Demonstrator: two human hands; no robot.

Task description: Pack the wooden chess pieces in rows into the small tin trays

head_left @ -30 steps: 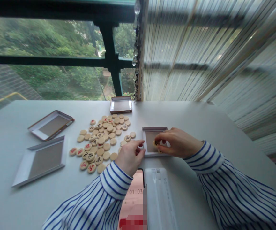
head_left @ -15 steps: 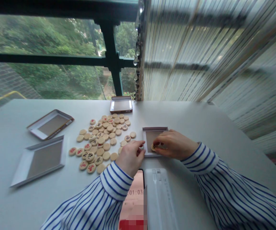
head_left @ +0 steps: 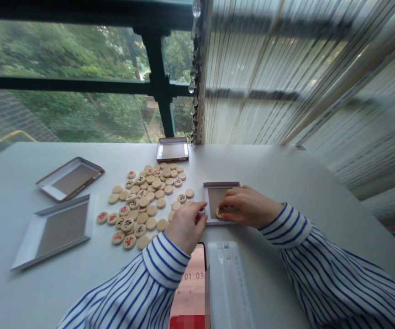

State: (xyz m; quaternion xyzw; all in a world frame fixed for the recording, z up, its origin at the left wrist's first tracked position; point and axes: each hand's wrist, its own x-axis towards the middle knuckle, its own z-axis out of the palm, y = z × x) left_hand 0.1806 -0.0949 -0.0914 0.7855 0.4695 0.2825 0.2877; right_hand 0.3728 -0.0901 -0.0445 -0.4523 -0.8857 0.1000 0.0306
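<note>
Piece [head_left: 219, 213], black-marked, was pinched between thumb and fingers of right hand [head_left: 248, 208], inside shallow box [head_left: 215, 195] by its near-left corner. Left hand [head_left: 183, 224] was at box's left edge, forefinger and thumb parted; couldn't tell if touching. Loose pieces [head_left: 144, 201] spread left of box, some stacked, several with red or black characters. Phone [head_left: 192, 261] and pale case [head_left: 229, 274] lay side by side off box's near edge. Brown-edged tray [head_left: 173, 150] sat by far edge of table [head_left: 303, 178]; second brown-edged tray [head_left: 72, 180] and white tray [head_left: 62, 225] lay toward left edge.

Sleeves [head_left: 135, 287] are white with blue stripes, pieces [head_left: 144, 202] beige, some marked red or black.
</note>
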